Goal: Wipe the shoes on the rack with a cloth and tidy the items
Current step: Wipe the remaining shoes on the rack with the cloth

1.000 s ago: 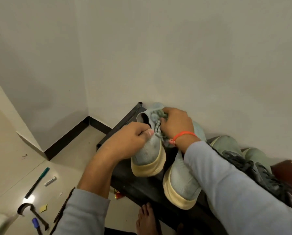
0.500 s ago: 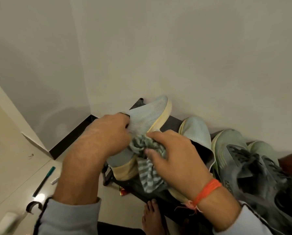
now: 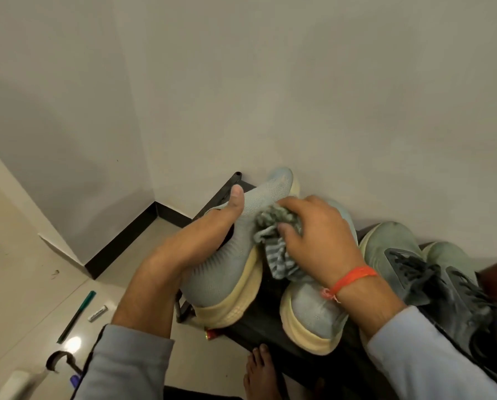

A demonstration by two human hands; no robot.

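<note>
My left hand [image 3: 209,235] grips a pale blue knit shoe [image 3: 235,261] with a cream sole at its collar, thumb lying along the upper, toe pointing away toward the wall. My right hand [image 3: 322,241] holds a bunched grey striped cloth [image 3: 279,241] pressed against the side of that shoe. The shoe's mate [image 3: 316,313] sits on the black rack [image 3: 258,327] under my right wrist. A green shoe [image 3: 391,241] and a dark laced shoe [image 3: 449,295] lie to the right on the rack.
The rack stands against the white wall near a corner. On the tiled floor at left lie a green pen [image 3: 78,314], a small white tube [image 3: 97,313] and a dark curved hook [image 3: 58,360]. A bare foot [image 3: 260,370] is by the rack's front edge.
The blue shoe has been lifted and turned so its toe points at the wall. My right hand moved the cloth up along the shoe's side, and my left thumb now lies along the upper.
</note>
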